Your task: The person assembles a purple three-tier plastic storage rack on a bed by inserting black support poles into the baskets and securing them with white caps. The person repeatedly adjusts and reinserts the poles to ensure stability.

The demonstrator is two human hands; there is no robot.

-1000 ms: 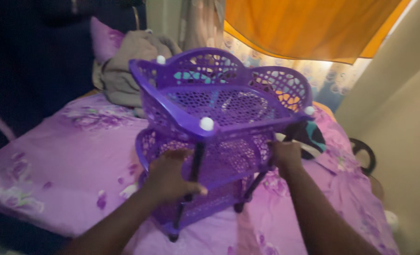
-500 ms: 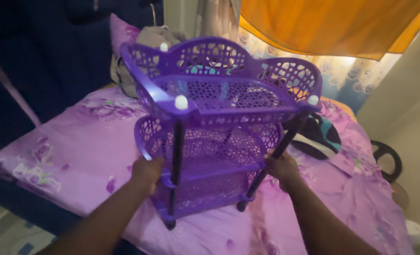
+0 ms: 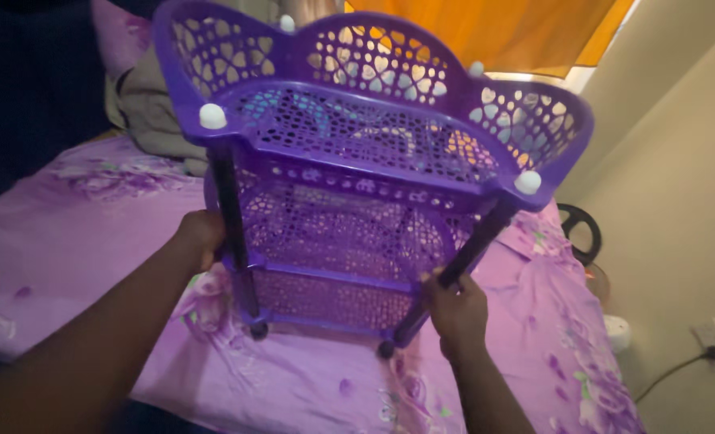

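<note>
A purple plastic rack (image 3: 349, 161) with three perforated tiers, dark posts and white knobs is held up just over a bed, tilted toward me. My left hand (image 3: 199, 237) grips its left side at the middle tier, by the front left post. At the front right dark post, near the lower tier, my right hand (image 3: 456, 309) is closed around the post. The rack's small feet hover at the purple floral bedsheet (image 3: 92, 233).
Grey clothes and a purple pillow (image 3: 144, 96) lie at the bed's far left. An orange curtain (image 3: 526, 32) hangs behind. A beige wall (image 3: 679, 185) stands right, with a dark round object (image 3: 580, 233), a white item and a wall socket with cable (image 3: 711, 341) below.
The rack has come closer and higher in view and tipped toward me. Both hands have kept their grip, the left one now further back on the rack's side.
</note>
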